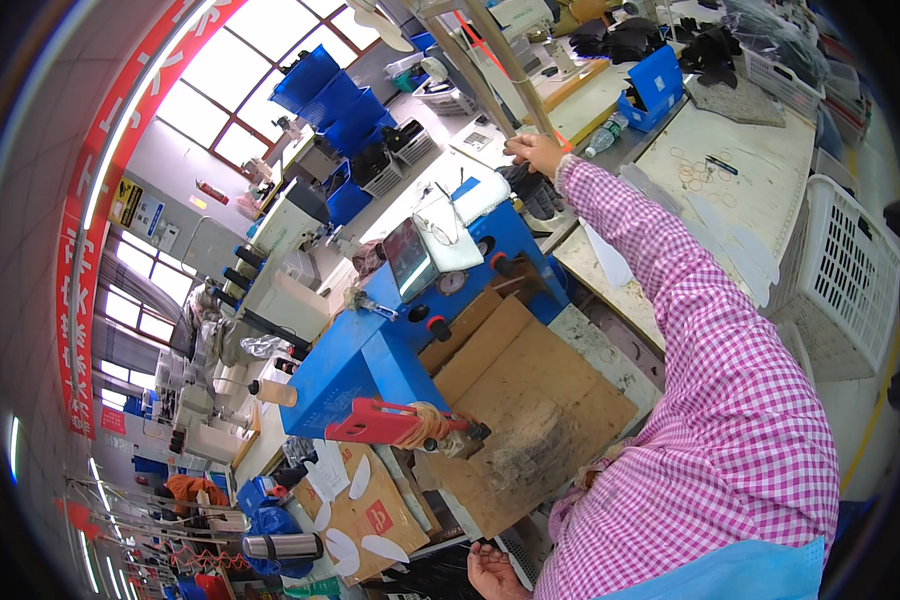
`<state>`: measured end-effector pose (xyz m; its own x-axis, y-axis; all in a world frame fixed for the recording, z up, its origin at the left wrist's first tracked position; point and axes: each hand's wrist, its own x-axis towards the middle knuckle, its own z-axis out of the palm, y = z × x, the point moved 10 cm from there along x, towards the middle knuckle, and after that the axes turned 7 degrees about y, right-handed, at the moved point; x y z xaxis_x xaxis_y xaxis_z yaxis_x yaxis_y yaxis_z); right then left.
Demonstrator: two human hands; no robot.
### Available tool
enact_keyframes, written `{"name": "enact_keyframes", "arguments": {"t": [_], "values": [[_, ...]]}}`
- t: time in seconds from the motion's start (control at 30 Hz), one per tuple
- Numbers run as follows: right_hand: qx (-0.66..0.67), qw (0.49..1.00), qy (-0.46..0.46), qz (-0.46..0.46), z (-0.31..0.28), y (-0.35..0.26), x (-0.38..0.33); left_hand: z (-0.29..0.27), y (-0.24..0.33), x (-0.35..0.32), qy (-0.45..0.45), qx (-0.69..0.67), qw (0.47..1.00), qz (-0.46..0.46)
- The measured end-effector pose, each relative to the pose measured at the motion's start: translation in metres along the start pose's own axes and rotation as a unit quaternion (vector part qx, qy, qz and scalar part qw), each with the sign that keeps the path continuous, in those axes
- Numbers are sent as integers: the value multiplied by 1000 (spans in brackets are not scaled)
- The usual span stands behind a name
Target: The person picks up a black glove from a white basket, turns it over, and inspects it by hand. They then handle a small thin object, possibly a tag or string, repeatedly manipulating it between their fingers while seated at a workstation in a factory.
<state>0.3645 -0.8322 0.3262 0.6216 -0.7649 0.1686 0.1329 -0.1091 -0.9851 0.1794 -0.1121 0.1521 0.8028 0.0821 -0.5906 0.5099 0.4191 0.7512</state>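
Note:
My right hand [537, 152], at the end of an outstretched pink checked sleeve, is at the foot of a metal post [522, 88], just above a pile of dark pieces [532, 192]. Its fingers are bent together; what they grip, if anything, is too small to make out. My left hand [495, 572] is low at the bottom edge with curled fingers, beside black material [432, 578]; its grasp is partly hidden. Between them stands a blue machine [345, 362] with a gauge. Tan bands are wound round a red arm [365, 422] at its front.
Worn cardboard [540, 395] covers the surface before the machine. Glasses [440, 232] and a dark-screened tablet [406, 258] rest on top. White cut pieces [384, 548] lie lower left. At right are a table with rubber bands [698, 172] and a white basket [838, 275].

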Motion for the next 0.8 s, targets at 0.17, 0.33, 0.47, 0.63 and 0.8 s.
{"name": "enact_keyframes", "arguments": {"t": [0.17, 0.33, 0.47, 0.63, 0.8], "values": [[261, 961, -87, 37, -4, -18, -34, 16, 4, 4, 1, -6, 1000, 8], [462, 859, -218, 45, -11, -49, -97, 32, 8, 12, -6, -1, 1000, 11], [537, 789, -296, 28, -7, -78, -153, 33, 15, 14, -7, -7, 1000, 18], [515, 761, -394, -1, 19, -109, -220, 20, 33, 6, -7, -16, 999, 43], [500, 652, -570, -11, 73, -132, -318, -2, 49, -15, 9, -17, 997, 77]]}}
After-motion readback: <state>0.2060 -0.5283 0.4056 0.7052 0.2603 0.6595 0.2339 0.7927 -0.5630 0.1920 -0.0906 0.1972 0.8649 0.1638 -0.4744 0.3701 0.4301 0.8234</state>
